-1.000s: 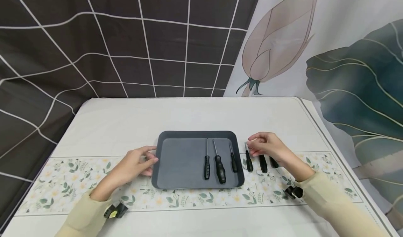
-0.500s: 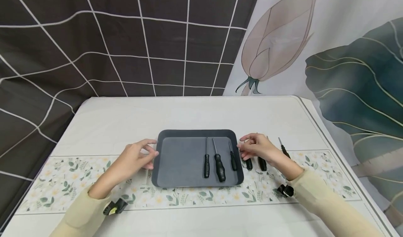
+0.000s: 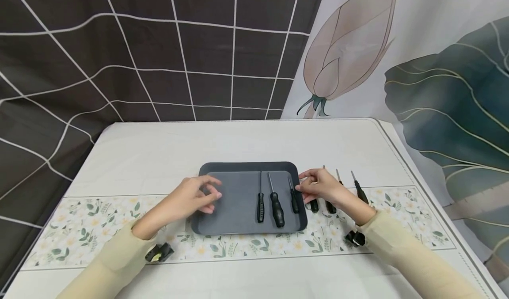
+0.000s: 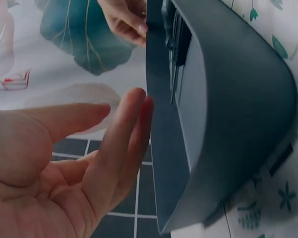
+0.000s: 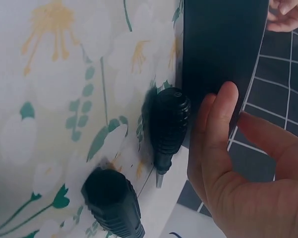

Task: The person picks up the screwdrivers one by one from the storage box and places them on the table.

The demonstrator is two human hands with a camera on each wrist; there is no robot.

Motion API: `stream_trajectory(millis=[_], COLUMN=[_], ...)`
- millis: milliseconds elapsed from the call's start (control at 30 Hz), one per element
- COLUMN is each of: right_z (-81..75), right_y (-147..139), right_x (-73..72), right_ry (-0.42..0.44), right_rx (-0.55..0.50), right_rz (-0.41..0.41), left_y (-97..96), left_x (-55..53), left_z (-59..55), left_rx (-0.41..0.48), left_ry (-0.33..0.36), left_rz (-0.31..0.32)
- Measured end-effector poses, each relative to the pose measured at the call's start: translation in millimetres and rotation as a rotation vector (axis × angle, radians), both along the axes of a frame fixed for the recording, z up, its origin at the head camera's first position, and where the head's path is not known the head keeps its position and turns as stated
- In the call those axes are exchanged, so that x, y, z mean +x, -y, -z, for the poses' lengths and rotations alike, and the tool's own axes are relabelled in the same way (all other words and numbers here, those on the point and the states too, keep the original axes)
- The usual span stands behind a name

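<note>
A dark grey tray lies in the middle of the table in the head view. Three black-handled screwdrivers lie in its right half, roughly parallel with their shafts pointing away. My left hand hovers over the tray's left side, thumb and fingers apart and holding nothing; the left wrist view shows the gap between them. At the tray's right edge, my right hand pinches the rim, with fingers along the outer wall in the right wrist view. Three more screwdrivers lie beside the tray, partly hidden under that hand in the head view.
A floral runner crosses the white table. Behind it hang a dark curtain with white lines and a white curtain with a flower pattern. The rightmost loose screwdriver lies under the right forearm's far side.
My left hand has moved right, from the tray's left edge to above its inside. My right hand has shifted left from over the loose screwdrivers to the tray's right rim.
</note>
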State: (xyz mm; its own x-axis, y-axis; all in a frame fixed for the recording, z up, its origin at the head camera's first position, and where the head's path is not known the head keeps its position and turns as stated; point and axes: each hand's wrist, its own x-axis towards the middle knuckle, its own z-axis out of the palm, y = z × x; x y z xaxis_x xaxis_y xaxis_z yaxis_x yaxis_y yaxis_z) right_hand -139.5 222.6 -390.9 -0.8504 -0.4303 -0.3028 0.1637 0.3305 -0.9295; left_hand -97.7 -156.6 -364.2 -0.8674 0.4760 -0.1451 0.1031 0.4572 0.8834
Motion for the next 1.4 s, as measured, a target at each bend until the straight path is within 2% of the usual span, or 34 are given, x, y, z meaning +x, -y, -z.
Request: stream_trajectory(millis=[300, 533, 967, 1400], right_z=[-0.3, -1.0, -0.7, -0.6], right_y=[1, 0, 0, 0], right_x=[-0.5, -2.8, -3.0, -4.5], right_ry=[0.019, 0.030, 0.046, 0.060], right_rx=[0.013, 0.010, 0.007, 0.006], right_rz=[0.003, 0.002, 0.003, 0.010], left_y=[-20.0, -36.8, -59.7, -79.4], left_x=[-3.7, -4.2, -5.9, -11.1], left_z=[5.2, 9.1, 8.4, 14.0], left_rx=[-0.018, -0.044, -0.105, -0.114], left_ry=[0.016, -0.005, -0.013, 0.015], left_rz=[0.020, 0.060, 0.084, 0.009])
